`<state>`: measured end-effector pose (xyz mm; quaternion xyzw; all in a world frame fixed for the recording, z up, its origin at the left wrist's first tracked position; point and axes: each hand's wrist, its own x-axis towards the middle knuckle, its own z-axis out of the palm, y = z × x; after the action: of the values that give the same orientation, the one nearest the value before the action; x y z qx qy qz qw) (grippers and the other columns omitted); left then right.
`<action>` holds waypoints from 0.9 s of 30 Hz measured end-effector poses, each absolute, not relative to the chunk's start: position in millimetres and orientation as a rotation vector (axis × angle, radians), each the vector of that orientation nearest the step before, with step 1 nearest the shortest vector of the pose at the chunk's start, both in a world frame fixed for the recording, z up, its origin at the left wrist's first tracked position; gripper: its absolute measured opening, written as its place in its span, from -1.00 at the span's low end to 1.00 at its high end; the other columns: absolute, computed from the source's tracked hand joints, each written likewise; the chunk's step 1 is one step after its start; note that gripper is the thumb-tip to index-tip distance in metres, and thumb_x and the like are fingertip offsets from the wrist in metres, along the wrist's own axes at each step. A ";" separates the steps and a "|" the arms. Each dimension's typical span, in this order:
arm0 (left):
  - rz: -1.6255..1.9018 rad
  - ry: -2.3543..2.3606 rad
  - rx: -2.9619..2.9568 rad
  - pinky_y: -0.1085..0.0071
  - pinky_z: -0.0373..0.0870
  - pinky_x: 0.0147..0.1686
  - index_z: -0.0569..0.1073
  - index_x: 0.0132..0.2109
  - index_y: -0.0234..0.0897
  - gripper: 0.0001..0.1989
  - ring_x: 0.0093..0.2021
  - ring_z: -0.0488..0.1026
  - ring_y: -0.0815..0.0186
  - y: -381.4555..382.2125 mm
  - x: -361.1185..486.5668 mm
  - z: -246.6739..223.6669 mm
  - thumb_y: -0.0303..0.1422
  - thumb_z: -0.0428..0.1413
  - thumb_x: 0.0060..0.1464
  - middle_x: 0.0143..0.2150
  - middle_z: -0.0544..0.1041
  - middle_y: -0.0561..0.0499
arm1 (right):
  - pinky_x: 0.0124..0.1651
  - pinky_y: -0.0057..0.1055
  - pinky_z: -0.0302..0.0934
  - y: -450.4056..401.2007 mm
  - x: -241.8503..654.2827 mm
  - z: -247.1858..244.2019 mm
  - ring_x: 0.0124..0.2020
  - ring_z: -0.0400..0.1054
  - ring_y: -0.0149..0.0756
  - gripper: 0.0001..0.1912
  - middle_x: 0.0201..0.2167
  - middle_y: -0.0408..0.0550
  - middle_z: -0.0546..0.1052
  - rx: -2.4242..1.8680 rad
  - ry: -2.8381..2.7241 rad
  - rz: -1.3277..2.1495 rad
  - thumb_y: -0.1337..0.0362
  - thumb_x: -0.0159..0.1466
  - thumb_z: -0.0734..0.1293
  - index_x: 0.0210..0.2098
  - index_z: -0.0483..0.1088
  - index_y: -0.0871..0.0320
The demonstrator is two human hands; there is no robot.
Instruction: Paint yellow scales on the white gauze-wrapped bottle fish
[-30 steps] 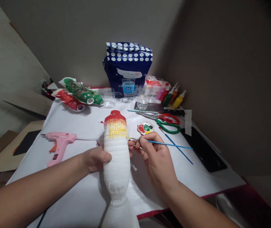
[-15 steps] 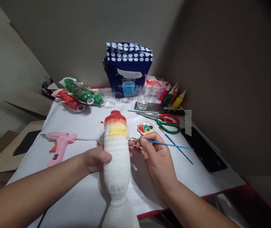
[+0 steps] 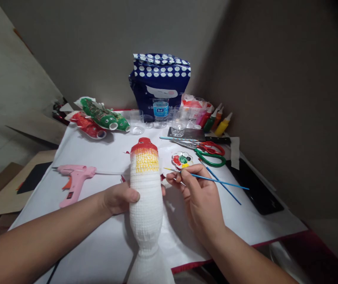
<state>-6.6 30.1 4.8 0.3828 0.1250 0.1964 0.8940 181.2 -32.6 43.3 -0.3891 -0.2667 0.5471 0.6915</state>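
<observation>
A white, fabric-covered fish figure (image 3: 146,209) stands out in the middle, its far end red with a yellow-dabbed band below. My left hand (image 3: 121,198) is wrapped around its body, thumb on top and fingertips showing at the right side. Between thumb and fingers my right hand (image 3: 200,193) pinches a thin blue paintbrush (image 3: 216,180). The brush's yellow-tinted tip points left, a short gap from the fish. Just beyond that hand lies a flower-shaped paint palette (image 3: 182,159) with red, green, black and yellow paint.
On the left lies a pink glue gun (image 3: 76,179). Painted green fish (image 3: 100,114) and a red fish (image 3: 87,125) rest behind it. Clear cups (image 3: 136,122), a blue bag (image 3: 160,79) and paint bottles (image 3: 224,124) line the back. Scissors (image 3: 210,157) and a black phone (image 3: 260,193) are right.
My right hand has drawn the paintbrush a little to the right, so its tip has left the fish's side. The left hand and the fish have hardly moved.
</observation>
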 end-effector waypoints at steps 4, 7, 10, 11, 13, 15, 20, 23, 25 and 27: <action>0.414 0.261 0.782 0.34 0.52 -0.15 0.50 0.13 -0.30 -0.30 -0.15 0.51 0.16 29.6 -6.4 3.8 -0.26 0.41 -0.22 -0.02 0.55 -0.13 | -0.08 -0.30 0.39 -32.3 184.3 41.5 -0.32 0.55 -0.34 -0.83 -0.51 -0.27 0.53 -0.855 -0.588 1.190 0.23 0.24 0.47 -0.38 0.40 0.08; 0.417 0.260 0.788 0.34 0.51 -0.15 0.50 0.11 -0.31 -0.32 -0.17 0.50 0.15 29.3 -6.3 4.5 -0.25 0.40 -0.22 -0.07 0.56 -0.14 | -0.06 -0.29 0.37 -31.0 190.3 42.8 -0.32 0.53 -0.35 -0.82 -0.51 -0.27 0.52 -0.861 -0.589 1.152 0.22 0.21 0.49 -0.39 0.41 0.07; 0.435 0.248 0.777 0.32 0.50 -0.12 0.50 0.10 -0.29 -0.33 -0.17 0.51 0.16 29.2 -6.0 6.1 -0.26 0.39 -0.23 -0.07 0.55 -0.11 | -0.05 -0.29 0.37 -28.2 202.9 47.1 -0.34 0.51 -0.37 -0.80 -0.53 -0.27 0.51 -0.868 -0.591 1.104 0.23 0.16 0.53 -0.41 0.41 0.07; 0.442 0.240 0.770 0.32 0.50 -0.11 0.50 0.10 -0.28 -0.33 -0.15 0.51 0.15 29.3 -5.9 6.5 -0.27 0.39 -0.24 -0.06 0.55 -0.10 | -0.07 -0.30 0.38 -26.8 208.4 49.1 -0.35 0.51 -0.37 -0.80 -0.53 -0.27 0.52 -0.873 -0.599 1.083 0.24 0.15 0.53 -0.41 0.41 0.07; 0.448 0.221 0.759 0.31 0.50 -0.09 0.50 0.10 -0.29 -0.33 -0.13 0.51 0.14 29.6 -5.6 6.9 -0.29 0.38 -0.24 -0.04 0.55 -0.11 | -0.10 -0.32 0.38 -22.6 220.6 53.9 -0.37 0.50 -0.38 -0.82 -0.52 -0.25 0.54 -0.887 -0.641 1.032 0.27 0.14 0.52 -0.40 0.42 0.07; 0.446 0.203 0.753 0.30 0.51 -0.09 0.50 0.09 -0.30 -0.33 -0.10 0.51 0.13 30.0 -5.3 6.8 -0.30 0.38 -0.25 -0.02 0.55 -0.12 | -0.13 -0.31 0.39 -16.3 233.1 59.6 -0.39 0.49 -0.37 -0.84 -0.53 -0.23 0.55 -0.905 -0.715 0.980 0.28 0.15 0.51 -0.41 0.43 0.07; 0.436 0.183 0.751 0.31 0.50 -0.10 0.50 0.08 -0.28 -0.33 -0.08 0.50 0.14 30.7 -4.8 6.4 -0.31 0.40 -0.26 -0.01 0.53 -0.12 | -0.20 -0.32 0.40 7.4 256.0 67.8 -0.42 0.48 -0.35 -0.88 -0.52 -0.19 0.55 -0.962 -0.954 0.891 0.29 0.17 0.48 -0.40 0.45 0.08; 0.425 0.167 0.747 0.30 0.50 -0.10 0.51 0.08 -0.28 -0.32 -0.07 0.49 0.12 30.9 -4.9 5.8 -0.32 0.42 -0.28 -0.02 0.53 -0.13 | -0.29 -0.34 0.37 21.0 262.7 59.0 -0.43 0.46 -0.33 -0.88 -0.53 -0.20 0.51 -1.028 -1.053 0.810 0.28 0.17 0.46 -0.41 0.42 0.07; 0.424 0.160 0.744 0.30 0.49 -0.08 0.50 0.09 -0.29 -0.30 -0.06 0.48 0.12 31.1 -5.1 5.3 -0.34 0.43 -0.29 -0.01 0.54 -0.13 | -0.34 -0.36 0.34 27.0 266.6 47.5 -0.45 0.44 -0.33 -0.88 -0.52 -0.22 0.49 -1.082 -1.096 0.734 0.25 0.20 0.43 -0.38 0.39 0.06; 0.427 0.156 0.749 0.30 0.48 -0.07 0.50 0.10 -0.30 -0.28 -0.06 0.48 0.12 31.5 -5.2 4.9 -0.34 0.43 -0.30 -0.01 0.54 -0.14 | -0.36 -0.37 0.31 30.3 271.4 35.1 -0.46 0.41 -0.34 -0.88 -0.52 -0.22 0.48 -1.129 -1.138 0.687 0.22 0.24 0.40 -0.34 0.37 0.06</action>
<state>-5.2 31.5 4.9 0.3627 0.0753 0.2068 0.9055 271.4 30.3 35.1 -0.4955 -0.4996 0.3014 0.6435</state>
